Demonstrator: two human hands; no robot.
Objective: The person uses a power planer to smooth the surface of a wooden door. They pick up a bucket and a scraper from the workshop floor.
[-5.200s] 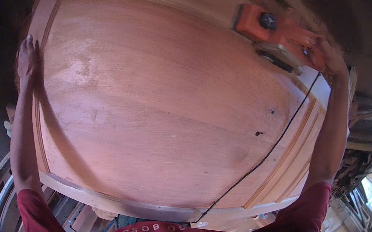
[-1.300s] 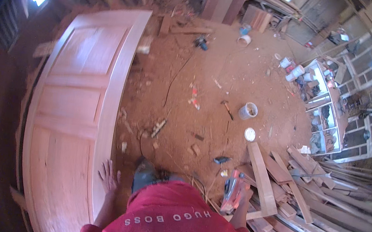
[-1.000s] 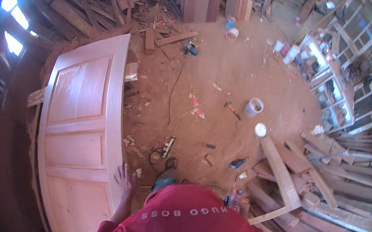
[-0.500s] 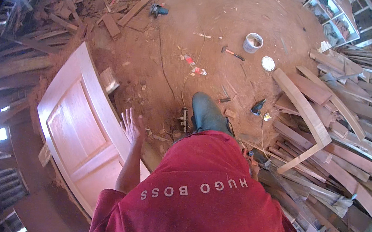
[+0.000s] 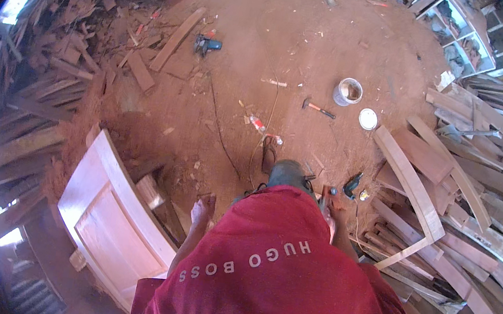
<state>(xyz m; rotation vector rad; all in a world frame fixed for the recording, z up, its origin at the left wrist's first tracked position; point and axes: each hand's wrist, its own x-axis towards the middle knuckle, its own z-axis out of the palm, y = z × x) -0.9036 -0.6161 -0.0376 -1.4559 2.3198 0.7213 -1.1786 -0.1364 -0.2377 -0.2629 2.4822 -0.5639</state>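
My left hand [image 5: 202, 209] is low beside the pale panelled wooden door [image 5: 119, 222], its fingers curled in; whatever they hold does not show. The door leans on wood blocks at the left. On the other side of my bent knee, my right hand [image 5: 328, 210] is partly covered by my red shirt. Its fingers look closed around a small dark thing with a rounded bluish end [image 5: 333, 191], too small to name. Just right of that hand, a dark teal power drill [image 5: 353, 185] lies on the ground.
A hammer [image 5: 319, 108], a bucket [image 5: 348, 92] and a white lid [image 5: 367, 119] are ahead. A corded power tool [image 5: 208, 44] lies farther left. Curved wooden pieces [image 5: 410, 184] and stacked boards fill the right; scrap wood [image 5: 67, 63] heaps up at the left. Cords cross the dusty ground.
My left hand, spread open by the door's edge before, has come down and curled in. My right hand has reached forward slightly. The view has shifted, so the ground things appear lower.
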